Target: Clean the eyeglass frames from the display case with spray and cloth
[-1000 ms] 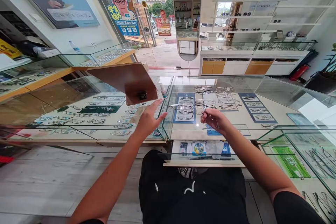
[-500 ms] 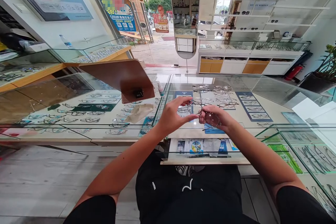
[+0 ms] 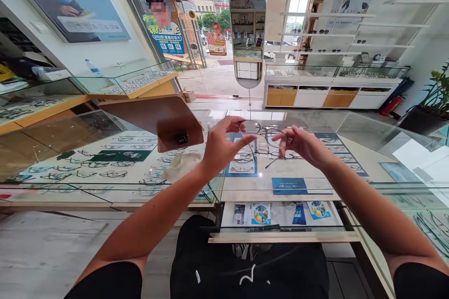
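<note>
A pair of thin-rimmed eyeglasses (image 3: 260,127) with round lenses is held up over the glass counter, between my two hands. My left hand (image 3: 224,142) pinches its left end, with the thumb stretched below the rim. At the other end, the fingers of my right hand (image 3: 304,145) are bent against the right rim. One thin temple arm slants down below the lenses. Behind and below, several eyeglass frames lie in the display case, partly overlapping the held pair in view, so the exact finger contact is hard to make out.
Left of my hands a brown board-like panel (image 3: 157,117) stands tilted on the counter, near a beige cloth (image 3: 182,167). A blue card (image 3: 289,186) lies in front. Below is an open drawer (image 3: 280,238) with leaflets. An oval mirror (image 3: 248,32) stands beyond the counter.
My hands have moved apart, the left slightly leftward, the right rightward. The dark-tinted round lens under my right hand no longer shows there. The view has tilted upward.
</note>
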Demonstrator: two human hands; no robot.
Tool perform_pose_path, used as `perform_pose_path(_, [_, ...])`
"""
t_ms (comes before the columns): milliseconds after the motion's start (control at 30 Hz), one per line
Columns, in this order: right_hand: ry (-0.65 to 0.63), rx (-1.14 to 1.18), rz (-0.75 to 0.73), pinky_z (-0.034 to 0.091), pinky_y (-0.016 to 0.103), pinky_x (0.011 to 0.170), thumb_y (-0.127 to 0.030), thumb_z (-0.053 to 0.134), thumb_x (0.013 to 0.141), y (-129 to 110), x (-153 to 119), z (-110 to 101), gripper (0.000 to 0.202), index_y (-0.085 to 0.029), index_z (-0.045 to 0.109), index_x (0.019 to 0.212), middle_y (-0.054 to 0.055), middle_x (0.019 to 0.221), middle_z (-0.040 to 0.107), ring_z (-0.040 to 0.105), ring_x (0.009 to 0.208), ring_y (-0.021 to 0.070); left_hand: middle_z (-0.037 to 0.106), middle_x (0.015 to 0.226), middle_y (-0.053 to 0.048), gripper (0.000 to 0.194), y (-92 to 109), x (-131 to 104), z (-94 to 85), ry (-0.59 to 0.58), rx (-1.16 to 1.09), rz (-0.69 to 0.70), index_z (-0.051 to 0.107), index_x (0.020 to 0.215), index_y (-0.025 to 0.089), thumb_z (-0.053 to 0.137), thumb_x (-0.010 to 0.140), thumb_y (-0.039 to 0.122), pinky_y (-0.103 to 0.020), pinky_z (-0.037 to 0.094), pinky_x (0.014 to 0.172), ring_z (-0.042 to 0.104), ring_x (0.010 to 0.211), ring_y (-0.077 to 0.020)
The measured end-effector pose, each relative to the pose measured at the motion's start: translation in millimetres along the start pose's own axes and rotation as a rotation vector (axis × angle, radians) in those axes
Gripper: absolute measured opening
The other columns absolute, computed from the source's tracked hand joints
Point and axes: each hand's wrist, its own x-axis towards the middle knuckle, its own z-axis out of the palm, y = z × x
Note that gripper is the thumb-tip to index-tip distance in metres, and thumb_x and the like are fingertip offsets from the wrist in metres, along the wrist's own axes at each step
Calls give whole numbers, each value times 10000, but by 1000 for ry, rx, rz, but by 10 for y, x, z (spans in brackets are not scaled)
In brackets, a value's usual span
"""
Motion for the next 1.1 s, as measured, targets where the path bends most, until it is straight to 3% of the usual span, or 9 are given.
perform_pose_path(100, [30, -72, -114, 583, 376, 863, -668, 536, 1072, -248, 97, -119, 536, -201, 751, 1221, 0, 738, 674, 719, 789, 201, 782, 951, -51, 596, -30, 347, -11, 41, 0, 5, 739, 1152, 215, 909, 800, 665, -351, 655, 843, 763, 847, -189])
perform_pose_path(233, [170, -281, -296, 571, 396, 915, -534, 648, 1048, -500, 281, -186, 408, -260, 643, 1351, -11, 859, 660, 698, 876, 198, 741, 908, -26, 586, -73, 770, 16, 121, 42, 85, 717, 1105, 217, 881, 811, 698, -332, 608, 793, 708, 802, -166])
perform_pose_path(433, [548, -740, -611, 552, 436, 1009, -467, 765, 965, -662, 660, -119, 524, -325, 575, 1432, -3, 985, 670, 698, 966, 220, 698, 911, -3, 619, -76, 1182, 158, 333, 156, 241, 666, 1123, 239, 842, 823, 751, -365, 566, 844, 666, 835, -179])
perform_pose_path(567, [713, -864, -708, 553, 449, 995, -469, 763, 969, -677, 895, -92, 429, -299, 639, 1343, 22, 1006, 694, 699, 958, 233, 679, 943, -10, 603, -74, 1293, 253, 438, 196, 311, 678, 1146, 242, 859, 827, 721, -376, 564, 862, 649, 859, -192])
perform_pose_path(767, [691, -791, -662, 567, 442, 966, -533, 851, 887, -669, 1106, -164, 521, -271, 666, 1297, 35, 1039, 722, 707, 978, 232, 679, 949, -17, 532, -209, 1344, 309, 534, 174, 277, 705, 1143, 245, 869, 853, 659, -381, 566, 861, 643, 840, -192])
perform_pose_path(1100, [742, -733, -638, 572, 455, 985, -497, 868, 892, -588, 1170, -210, 460, -264, 709, 1255, 44, 1041, 744, 703, 981, 228, 730, 938, -10, 540, -306, 1353, 191, 363, 153, 224, 731, 1136, 238, 874, 843, 668, -363, 585, 816, 686, 803, -173])
